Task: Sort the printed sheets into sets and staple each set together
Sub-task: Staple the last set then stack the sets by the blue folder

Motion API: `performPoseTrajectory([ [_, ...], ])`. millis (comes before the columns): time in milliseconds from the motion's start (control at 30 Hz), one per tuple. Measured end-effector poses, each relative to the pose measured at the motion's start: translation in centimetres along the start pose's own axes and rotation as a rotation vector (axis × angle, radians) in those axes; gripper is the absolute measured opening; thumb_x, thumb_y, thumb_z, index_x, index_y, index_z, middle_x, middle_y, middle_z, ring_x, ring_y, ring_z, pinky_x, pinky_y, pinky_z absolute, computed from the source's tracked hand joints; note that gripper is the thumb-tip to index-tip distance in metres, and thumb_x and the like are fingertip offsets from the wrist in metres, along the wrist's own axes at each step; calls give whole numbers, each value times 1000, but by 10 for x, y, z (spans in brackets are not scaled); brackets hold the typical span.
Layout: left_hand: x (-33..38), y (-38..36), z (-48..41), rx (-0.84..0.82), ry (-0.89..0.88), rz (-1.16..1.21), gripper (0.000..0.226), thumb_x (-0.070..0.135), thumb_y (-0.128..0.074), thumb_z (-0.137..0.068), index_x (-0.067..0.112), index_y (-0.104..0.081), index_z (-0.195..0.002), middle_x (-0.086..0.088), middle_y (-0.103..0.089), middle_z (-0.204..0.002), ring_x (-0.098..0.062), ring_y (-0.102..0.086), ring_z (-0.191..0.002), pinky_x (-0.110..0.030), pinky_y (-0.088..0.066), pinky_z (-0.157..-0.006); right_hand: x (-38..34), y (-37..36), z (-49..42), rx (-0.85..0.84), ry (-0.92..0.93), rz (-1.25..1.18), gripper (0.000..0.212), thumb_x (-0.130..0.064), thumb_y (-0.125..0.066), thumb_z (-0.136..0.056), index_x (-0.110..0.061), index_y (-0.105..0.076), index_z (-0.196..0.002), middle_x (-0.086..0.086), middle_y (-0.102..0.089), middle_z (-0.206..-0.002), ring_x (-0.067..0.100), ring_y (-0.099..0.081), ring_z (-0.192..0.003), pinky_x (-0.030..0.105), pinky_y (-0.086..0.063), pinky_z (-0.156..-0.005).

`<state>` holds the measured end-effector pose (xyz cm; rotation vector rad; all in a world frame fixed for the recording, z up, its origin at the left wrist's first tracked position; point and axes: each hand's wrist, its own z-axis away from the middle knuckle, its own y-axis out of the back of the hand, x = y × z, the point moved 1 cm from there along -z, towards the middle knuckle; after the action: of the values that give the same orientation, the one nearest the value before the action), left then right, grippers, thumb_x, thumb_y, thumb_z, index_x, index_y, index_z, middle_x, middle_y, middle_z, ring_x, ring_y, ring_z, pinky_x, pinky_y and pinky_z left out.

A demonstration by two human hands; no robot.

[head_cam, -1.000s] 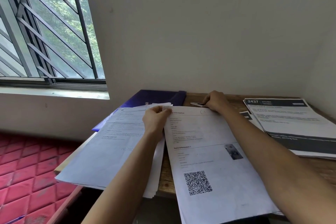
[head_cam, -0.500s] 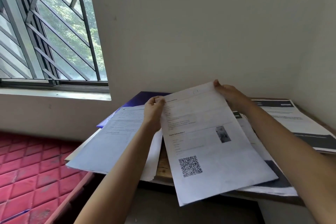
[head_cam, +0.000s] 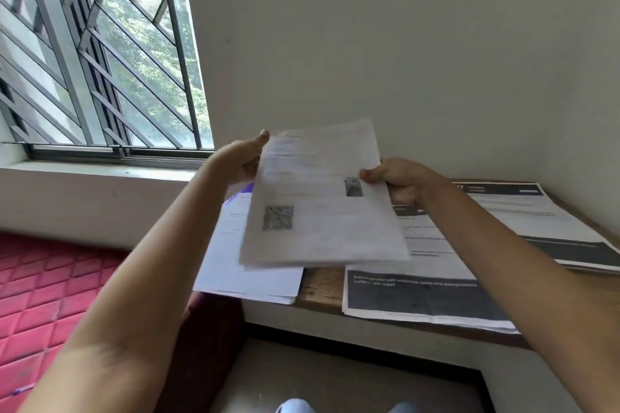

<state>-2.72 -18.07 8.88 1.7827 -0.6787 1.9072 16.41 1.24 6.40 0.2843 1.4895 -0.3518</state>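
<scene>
I hold a set of white printed sheets [head_cam: 322, 204] with a QR code and a small photo up in the air above the wooden table [head_cam: 320, 287]. My left hand [head_cam: 240, 161] touches the set's left edge with its thumb up; its fingers are hidden behind the paper. My right hand [head_cam: 401, 178] pinches the right edge. Under the set lies a white stack [head_cam: 235, 258] on the table's left. Sheets with dark bands [head_cam: 426, 298] lie in the middle, and another dark-headed stack [head_cam: 543, 228] lies at the right. No stapler is visible.
A barred window [head_cam: 100, 60] is at the left above a sill. The plain wall [head_cam: 402, 43] stands right behind the table. A red quilted mattress [head_cam: 47, 295] lies at the lower left. A purple folder corner [head_cam: 243, 189] peeks from under the white stack.
The QR-code set has been lifted off the table and raised toward the wall. My right hand slid from its top corner to its right edge. The view tilted up.
</scene>
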Motion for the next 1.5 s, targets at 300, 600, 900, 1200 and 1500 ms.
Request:
performPoseTrajectory([
  [300, -30, 90, 12, 167, -29, -830, 16, 12, -72, -83, -2, -68, -89, -15, -55, -74, -21, -49, -63, -27, -36, -60, 35, -99, -35, 334, 79, 432, 24, 2, -53, -89, 5, -50, -113, 19, -57, -118, 35, -57, -109, 38, -50, -92],
  [600, -74, 95, 20, 402, -63, -1025, 7, -1, -61, -78, 1, -67, -75, -12, -59, -76, -21, -50, -68, -25, -35, -53, 58, -139, -33, 310, 52, 799, 70, -5, -52, -92, 18, -9, -141, 29, -17, -150, 35, -24, -140, 28, -26, -111],
  [900, -72, 73, 27, 419, -114, -1028, 20, 1, -48, -76, 10, -38, -61, -10, -50, -72, -31, -48, -74, -27, -35, -53, 54, -124, -23, 414, 28, 968, 54, -14, -55, -87, -3, -35, -136, 18, -28, -142, 33, -28, -132, 35, -33, -105],
  [1200, -48, -34, 41, 133, -262, -714, 24, 16, -66, -87, 5, -68, -108, -9, -63, -102, -22, -59, -92, -34, -55, -86, 16, -12, 24, 572, -18, 1093, 19, -13, -54, -87, -1, -60, -101, 17, -62, -105, 31, -59, -97, 32, -48, -75],
  [1500, -81, -128, 50, -87, -72, -870, 37, 21, -61, -91, 2, -56, -123, -13, -61, -117, -24, -60, -103, -28, -50, -83, 55, 60, 82, 634, -217, 1171, 46, -26, -64, -88, -1, -53, -124, 16, -58, -123, 31, -57, -108, 34, -46, -85],
])
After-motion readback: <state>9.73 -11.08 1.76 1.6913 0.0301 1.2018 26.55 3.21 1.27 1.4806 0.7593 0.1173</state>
